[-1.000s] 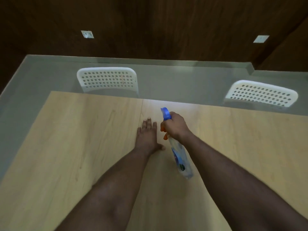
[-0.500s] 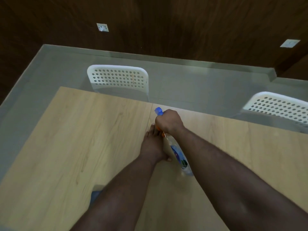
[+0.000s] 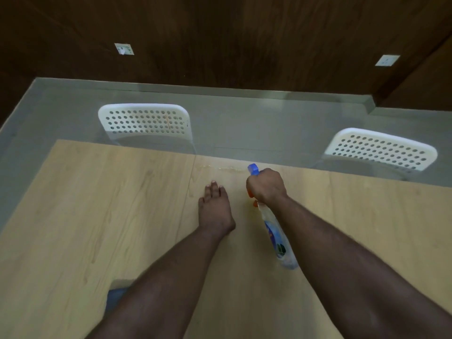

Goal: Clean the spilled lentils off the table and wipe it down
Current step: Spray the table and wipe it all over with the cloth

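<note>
Bottle [image 3: 275, 231]: clear plastic spray type, blue nozzle head, orange trigger and collar, blue label with a dark patch near the base. Lifted above the table [image 3: 97, 204], right of its centre seam, gripped at the neck by the right hand [image 3: 267, 185], whose fingers curl tight round the trigger and neck. Held aslant, nearly lying over: long axis runs from the base, nearest the camera and lower right, up to the nozzle at the far end. Nozzle points away from the person, toward the table's far edge and a little left.

Table: pale wood-grain top with one seam running front to back. A faint wet streak [image 3: 225, 169] lies near the far edge, just ahead of the nozzle. No lentils can be made out on the visible top.

Left hand [image 3: 215, 209]: flat on the table, palm down, fingers straight and close together, just left of the bottle and apart from it.

Hidden or unclear: trigger and neck mostly covered by the right hand; label print unreadable; liquid level not discernible. A blue item [image 3: 115, 299] at the near edge is largely covered by the left forearm and cannot be identified.

Surroundings: two white perforated chairs, left [image 3: 144, 121] and right [image 3: 381, 150], beyond the far edge, seats hidden by the table; grey floor; dark wood wall with two sockets.
</note>
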Motion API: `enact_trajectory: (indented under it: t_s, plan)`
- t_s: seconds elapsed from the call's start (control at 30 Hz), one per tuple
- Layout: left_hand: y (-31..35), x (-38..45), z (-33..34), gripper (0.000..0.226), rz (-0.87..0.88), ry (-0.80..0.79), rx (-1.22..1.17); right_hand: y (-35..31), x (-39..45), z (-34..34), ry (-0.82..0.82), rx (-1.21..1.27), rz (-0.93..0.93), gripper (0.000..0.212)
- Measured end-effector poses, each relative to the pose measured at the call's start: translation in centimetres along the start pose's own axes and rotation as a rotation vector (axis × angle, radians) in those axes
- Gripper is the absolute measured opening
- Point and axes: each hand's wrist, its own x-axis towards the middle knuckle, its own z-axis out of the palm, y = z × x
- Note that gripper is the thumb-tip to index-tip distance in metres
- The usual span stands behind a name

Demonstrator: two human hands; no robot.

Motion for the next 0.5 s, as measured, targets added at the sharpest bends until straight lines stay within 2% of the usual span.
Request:
enact_trajectory:
  t_s: [0.07,0.37,0.5]
  plan:
    - [2.2,-0.5,0.4,0.110,0.048,-0.011,-0.014,1.5,0.0,-1.8,0.023,0.026,0.037,0.012]
    - [9.4,-2.7,3.6,0.106,0.186,-0.056,-0.020,8.9,-0.3,-9.5,0.158,0.147,0.175,0.013]
    - [11.1,-3.6,5.1,0.112,0.210,-0.053,0.002,12.0,-0.9,-12.0,0.181,0.203,0.223,0.020]
